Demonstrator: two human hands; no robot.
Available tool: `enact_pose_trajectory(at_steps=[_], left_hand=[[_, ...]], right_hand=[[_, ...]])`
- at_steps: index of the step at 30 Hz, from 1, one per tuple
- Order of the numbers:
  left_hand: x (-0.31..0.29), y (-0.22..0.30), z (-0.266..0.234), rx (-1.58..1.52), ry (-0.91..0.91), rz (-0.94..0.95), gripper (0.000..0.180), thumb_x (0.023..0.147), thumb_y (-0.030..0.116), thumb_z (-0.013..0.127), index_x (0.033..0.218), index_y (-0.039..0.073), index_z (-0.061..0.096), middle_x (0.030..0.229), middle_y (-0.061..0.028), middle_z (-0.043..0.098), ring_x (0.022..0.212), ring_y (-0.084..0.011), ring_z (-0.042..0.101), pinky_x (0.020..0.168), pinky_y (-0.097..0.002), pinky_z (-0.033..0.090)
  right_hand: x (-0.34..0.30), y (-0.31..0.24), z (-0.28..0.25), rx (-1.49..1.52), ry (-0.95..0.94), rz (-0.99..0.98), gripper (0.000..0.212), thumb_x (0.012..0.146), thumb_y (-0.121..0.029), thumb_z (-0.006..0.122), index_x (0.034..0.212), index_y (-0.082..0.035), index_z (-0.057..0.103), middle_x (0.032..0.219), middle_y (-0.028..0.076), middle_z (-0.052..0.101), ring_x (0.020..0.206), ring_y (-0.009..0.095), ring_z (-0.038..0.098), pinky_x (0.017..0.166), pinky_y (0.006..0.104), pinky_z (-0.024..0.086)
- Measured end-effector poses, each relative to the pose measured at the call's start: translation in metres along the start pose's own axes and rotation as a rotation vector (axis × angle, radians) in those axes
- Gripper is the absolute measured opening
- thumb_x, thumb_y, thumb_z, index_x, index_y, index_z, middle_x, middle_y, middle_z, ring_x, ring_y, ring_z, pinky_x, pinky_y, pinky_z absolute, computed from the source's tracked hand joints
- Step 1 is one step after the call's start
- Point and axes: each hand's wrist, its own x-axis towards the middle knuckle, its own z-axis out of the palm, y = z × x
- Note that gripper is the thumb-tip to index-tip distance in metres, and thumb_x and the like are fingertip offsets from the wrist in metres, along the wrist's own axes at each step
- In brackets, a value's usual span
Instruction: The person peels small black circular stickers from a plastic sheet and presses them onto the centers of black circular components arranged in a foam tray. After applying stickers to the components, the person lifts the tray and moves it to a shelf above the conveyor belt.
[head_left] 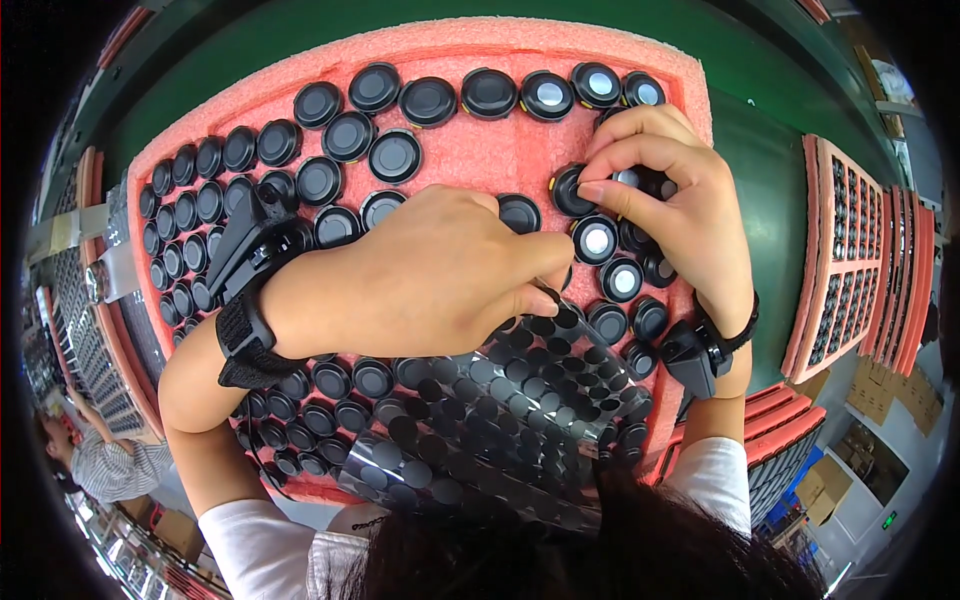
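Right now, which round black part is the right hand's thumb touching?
The round black part with yellow at its left edge, just above a white-topped one. No other visibly meets the thumb of the right hand.

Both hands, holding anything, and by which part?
The left hand pinches the dotted clear sheet by its upper edge. The right hand touches a black disc at its rim; grip unclear.

The pink foam tray [503, 150] looks rough and matt, the green surface [775, 250] smooth. Round black pieces [489, 93] resemble smooth plastic; the dotted transparent sheet [520, 372] is glossy film.
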Motion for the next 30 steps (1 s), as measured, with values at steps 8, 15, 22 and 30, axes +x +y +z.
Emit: enact_pose_trajectory(at_steps=[8,15,22,30], left_hand=[[-0.002,0.000,-0.001,-0.009,-0.016,-0.017,0.016,0.079,0.019,0.057,0.078,0.007,0.047,0.052,-0.0119,0.047,0.056,-0.0330,0.051,0.055,-0.0409,0.038],[0.000,0.001,-0.002,-0.004,-0.022,-0.013,0.015,0.079,0.019,0.057,0.079,0.007,0.048,0.052,-0.0118,0.048,0.056,-0.0326,0.052,0.053,-0.0407,0.038],[0.000,0.002,-0.004,0.030,-0.046,-0.030,0.014,0.079,0.018,0.057,0.079,0.008,0.048,0.053,-0.0114,0.049,0.057,-0.0325,0.052,0.052,-0.0408,0.038],[0.001,0.004,-0.005,0.007,-0.017,-0.033,0.014,0.079,0.019,0.058,0.081,0.007,0.050,0.057,-0.0126,0.052,0.060,-0.0333,0.054,0.054,-0.0419,0.040]], right_hand=[[0.001,0.002,0.001,-0.015,-0.014,-0.025,0.014,0.063,-0.002,0.068,0.075,-0.001,0.062,0.085,0.006,0.058,0.084,0.019,0.052,0.076,0.0291,0.039],[0.001,0.001,0.001,-0.066,-0.019,-0.065,0.015,0.063,-0.002,0.068,0.076,-0.001,0.062,0.086,0.006,0.058,0.086,0.021,0.052,0.077,0.0303,0.039],[0.002,-0.001,0.003,-0.096,-0.012,-0.058,0.020,0.063,-0.003,0.068,0.082,-0.001,0.060,0.089,0.007,0.057,0.087,0.021,0.052,0.078,0.0300,0.039],[-0.005,-0.016,-0.013,0.264,-0.018,0.008,0.025,0.061,-0.004,0.071,0.081,0.001,0.058,0.088,0.010,0.057,0.085,0.020,0.053,0.076,0.0297,0.041]])
